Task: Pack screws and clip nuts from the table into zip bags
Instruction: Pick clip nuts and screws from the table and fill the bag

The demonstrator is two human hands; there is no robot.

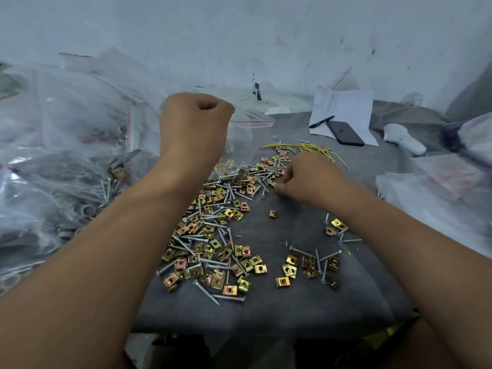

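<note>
A scatter of brass-coloured clip nuts [213, 237] and silver screws [205, 291] lies across the grey table cloth [266, 312]. My left hand [194, 123] is raised with curled fingers and grips the top edge of a clear zip bag [247, 134] with a red seal line, which hangs open behind the pile. My right hand [306, 179] rests low on the far part of the pile, its fingertips pinching small parts there; what exactly it holds is hidden by the fingers. A smaller group of nuts and screws [311, 265] lies at the right front.
Filled zip bags [66, 161] are heaped at the left. Yellow wire ties [316, 150] lie behind the pile. A black phone [344, 133], a pen [320, 121] and paper [346, 107] sit at the back right, with a white object [404, 138] and more plastic bags [439, 193] at the right.
</note>
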